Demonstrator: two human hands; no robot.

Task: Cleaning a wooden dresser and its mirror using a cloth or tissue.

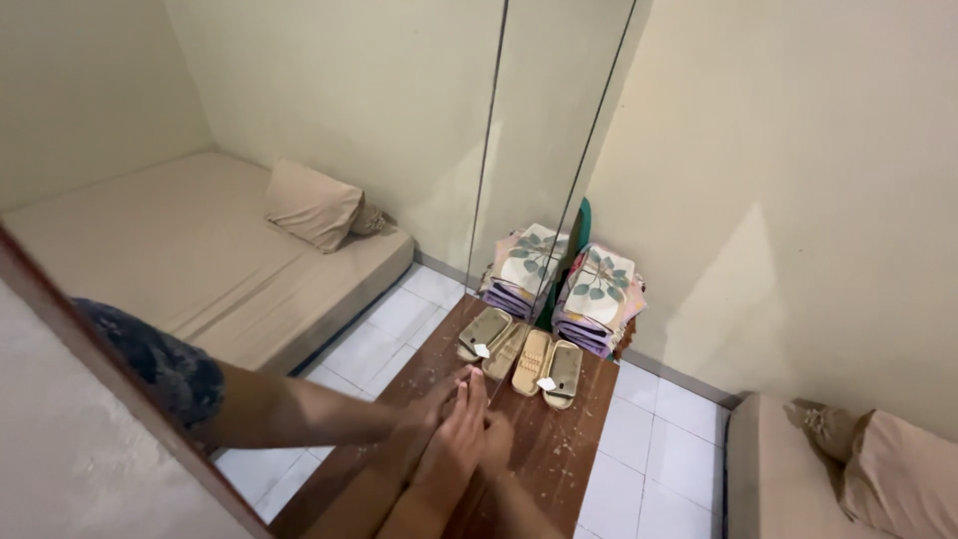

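Note:
My left hand (451,444) is stretched out flat with straight fingers, and its fingertips meet their own reflection in a large mirror (329,120) on my left. It holds nothing. My right hand (499,437) sits just behind it, low over a worn brown wooden surface (569,439), mostly hidden, so I cannot tell its grip. The mirrored arm with a dark patterned sleeve (165,369) reaches in from the left. A pair of beige sandals (549,367) lies on the wood a little beyond my fingertips.
A stack of folded leaf-print cloths (599,294) stands behind the sandals against the cream wall. A beige mattress with a pillow (868,469) lies at the lower right on a white tiled floor (649,469). The mirror repeats them all.

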